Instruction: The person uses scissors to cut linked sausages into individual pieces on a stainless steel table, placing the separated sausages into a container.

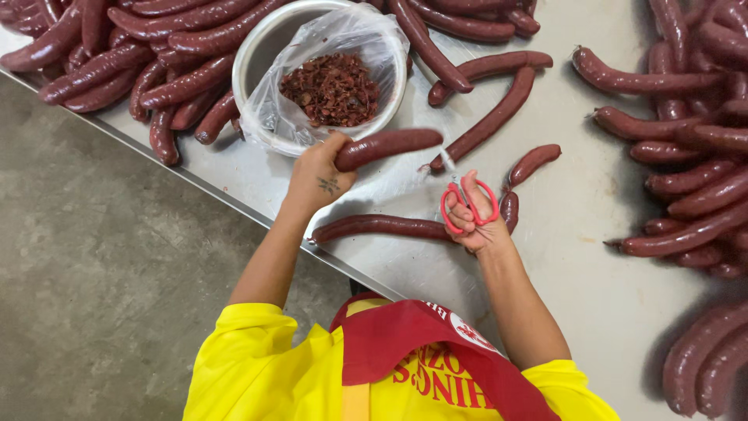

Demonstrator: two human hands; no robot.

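Head view looks down on us at a steel table (592,312), where our left hand (318,175) is wrapped around one end of a dark red sausage (387,145), lifting it clear of the surface just beside the lower rim of a metal bowl (257,43). Our right hand (474,214) has its fingers threaded through the loops of red-handled scissors (466,199), gripping them, with the short blades pointing up at the free end of the held sausage (whether the blades touch the casing tip we cannot tell).

The bowl is lined with a clear plastic bag (366,47) and holds a heap of reddish-brown trimmings (331,87). A single long sausage (382,227) lies flat near the table's front edge, between our two wrists. Toward the far left corner sits a large pile of sausages (132,62), and another pile (693,156) runs along the right edge. A few loose ones lie between the bowl and that right pile. Grey concrete floor (101,273) shows past the table's left edge.
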